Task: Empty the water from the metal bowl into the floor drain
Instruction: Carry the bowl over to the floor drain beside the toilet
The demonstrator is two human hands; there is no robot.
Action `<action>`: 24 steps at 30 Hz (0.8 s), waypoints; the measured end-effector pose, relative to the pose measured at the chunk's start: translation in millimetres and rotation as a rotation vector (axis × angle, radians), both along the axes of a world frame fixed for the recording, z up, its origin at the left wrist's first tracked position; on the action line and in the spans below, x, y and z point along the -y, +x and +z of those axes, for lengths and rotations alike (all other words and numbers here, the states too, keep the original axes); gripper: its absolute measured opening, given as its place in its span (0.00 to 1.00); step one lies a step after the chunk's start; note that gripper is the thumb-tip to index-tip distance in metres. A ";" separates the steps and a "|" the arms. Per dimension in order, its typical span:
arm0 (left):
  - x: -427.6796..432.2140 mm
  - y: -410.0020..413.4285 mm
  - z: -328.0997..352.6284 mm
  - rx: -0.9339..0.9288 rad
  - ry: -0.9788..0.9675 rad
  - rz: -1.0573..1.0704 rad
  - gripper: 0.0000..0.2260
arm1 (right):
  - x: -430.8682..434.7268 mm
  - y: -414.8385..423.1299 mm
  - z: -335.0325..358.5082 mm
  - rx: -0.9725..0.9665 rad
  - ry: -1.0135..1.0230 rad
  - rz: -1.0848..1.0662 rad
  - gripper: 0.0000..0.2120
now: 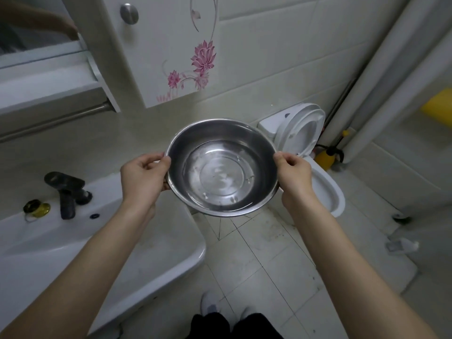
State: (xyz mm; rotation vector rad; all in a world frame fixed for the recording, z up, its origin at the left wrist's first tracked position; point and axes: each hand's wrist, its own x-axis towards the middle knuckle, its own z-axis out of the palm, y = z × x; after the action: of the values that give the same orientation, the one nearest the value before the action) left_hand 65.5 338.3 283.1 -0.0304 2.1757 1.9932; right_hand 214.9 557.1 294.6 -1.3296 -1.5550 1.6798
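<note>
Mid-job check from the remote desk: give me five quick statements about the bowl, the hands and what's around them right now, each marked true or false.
1. Both hands hold the metal bowl by its rim, the left hand on one side and the right hand on the other. True.
2. The bowl is turned upside down. False: it is upright and roughly level, opening upward.
3. A shallow layer of water lies in the bowl. True.
4. The bowl rests in the sink. False: it is held in the air over the tiled floor, beside the sink.
5. The toilet lid is shut. False: lid and seat are raised.
</note>
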 end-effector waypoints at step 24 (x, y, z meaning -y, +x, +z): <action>-99.8 11.9 -22.7 0.002 -0.067 0.230 0.07 | -130.6 -44.6 -34.4 0.013 0.000 0.199 0.09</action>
State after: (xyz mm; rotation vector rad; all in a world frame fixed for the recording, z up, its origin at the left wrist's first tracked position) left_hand 77.4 438.0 260.4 -0.3056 2.3295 2.0313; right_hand 170.3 687.7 260.2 -1.2217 -1.7431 1.7916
